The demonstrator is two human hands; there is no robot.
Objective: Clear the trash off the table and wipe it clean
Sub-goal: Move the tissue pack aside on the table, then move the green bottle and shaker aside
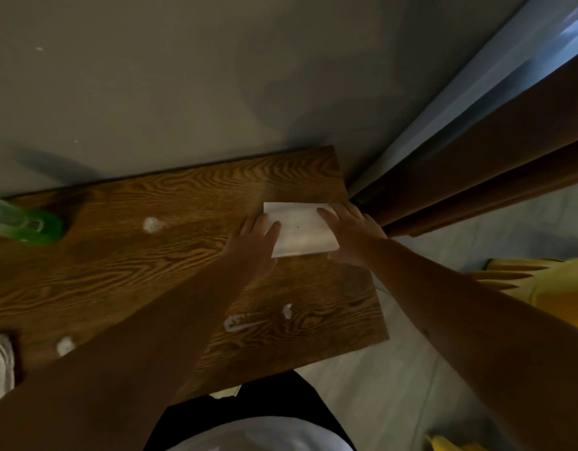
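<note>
Head view shows both hands pressed flat on a folded white paper towel (299, 229) at the right centre of the frame, on the wooden surface (183, 203). Left hand (256, 245) lies with fingers spread on its left edge; right hand (349, 236) lies open over its right edge. White smears (245, 321) mark the wood lower down. A green bottle (24, 222) lies at far left.

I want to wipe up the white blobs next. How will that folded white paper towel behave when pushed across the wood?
The folded white paper towel lies flat with crisp edges, so it is probably light and floppy. It may bunch unless pressed down by both the left hand and the right hand.
</note>
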